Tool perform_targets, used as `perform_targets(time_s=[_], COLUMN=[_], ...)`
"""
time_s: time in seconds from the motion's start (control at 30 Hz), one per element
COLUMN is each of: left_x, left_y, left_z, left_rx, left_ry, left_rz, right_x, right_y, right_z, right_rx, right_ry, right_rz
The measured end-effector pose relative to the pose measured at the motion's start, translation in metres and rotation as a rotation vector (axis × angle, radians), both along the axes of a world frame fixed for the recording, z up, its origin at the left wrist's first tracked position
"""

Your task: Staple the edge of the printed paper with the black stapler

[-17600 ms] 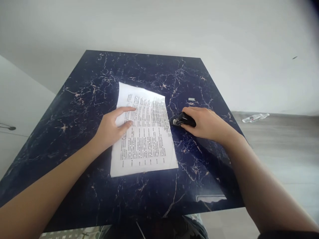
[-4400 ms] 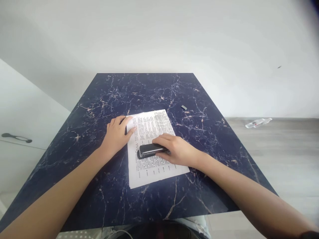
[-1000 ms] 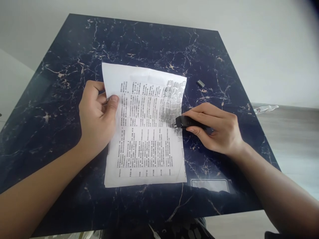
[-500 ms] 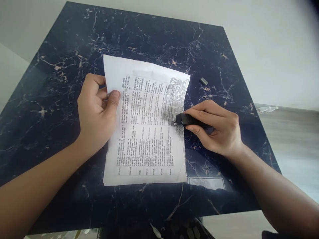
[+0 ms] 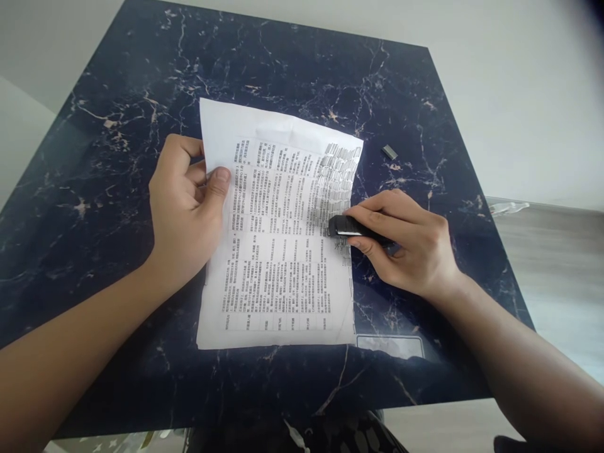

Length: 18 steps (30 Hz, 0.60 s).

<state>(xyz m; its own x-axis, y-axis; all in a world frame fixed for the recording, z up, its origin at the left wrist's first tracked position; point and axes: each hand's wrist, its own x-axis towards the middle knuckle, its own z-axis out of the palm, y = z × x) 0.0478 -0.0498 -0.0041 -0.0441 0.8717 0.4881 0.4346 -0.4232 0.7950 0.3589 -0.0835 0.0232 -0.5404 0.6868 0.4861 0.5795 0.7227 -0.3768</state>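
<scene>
A printed sheet of paper (image 5: 268, 251) is tilted up from the table, its right edge covered with rows of many metal staples (image 5: 336, 173). My left hand (image 5: 186, 204) pinches the sheet's left edge, thumb on the printed face and fingers behind. My right hand (image 5: 406, 242) is closed around a small black stapler (image 5: 358, 228). The stapler's head lies over the sheet's right edge, just below the dense staple rows, and its jaws look pressed together on the paper. What is under the sheet is hidden.
The dark blue marble-patterned table (image 5: 283, 63) has its far edge near a pale wall. A small strip of staples (image 5: 389, 151) lies right of the sheet's top corner. A light rectangular label (image 5: 390, 346) shows near the front right.
The stapler's head has come down, and its front gap that showed before is closed against the paper. The view has shifted slightly; my left hand keeps its hold on the sheet.
</scene>
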Motion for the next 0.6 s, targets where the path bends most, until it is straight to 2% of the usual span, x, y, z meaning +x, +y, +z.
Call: perform_targets(time_s=[0.27,0.5,0.6], left_x=[0.002,0.003,0.004], left_y=[-0.001,0.001,0.001], left_z=[0.002,0.003,0.002], left_rx=[-0.008,0.009,-0.021], left_ry=[-0.003,0.025,0.006], left_rz=[-0.018,-0.007,0.013], right_x=[-0.001,-0.018,-0.019], right_y=[-0.001,-0.008,-0.010], right_z=[0.001,0.008,0.007], right_rx=[-0.027,0.033,0.053], right_ry=[-0.081,-0.409,-0.418], right_rz=[-0.019,-0.100,-0.104])
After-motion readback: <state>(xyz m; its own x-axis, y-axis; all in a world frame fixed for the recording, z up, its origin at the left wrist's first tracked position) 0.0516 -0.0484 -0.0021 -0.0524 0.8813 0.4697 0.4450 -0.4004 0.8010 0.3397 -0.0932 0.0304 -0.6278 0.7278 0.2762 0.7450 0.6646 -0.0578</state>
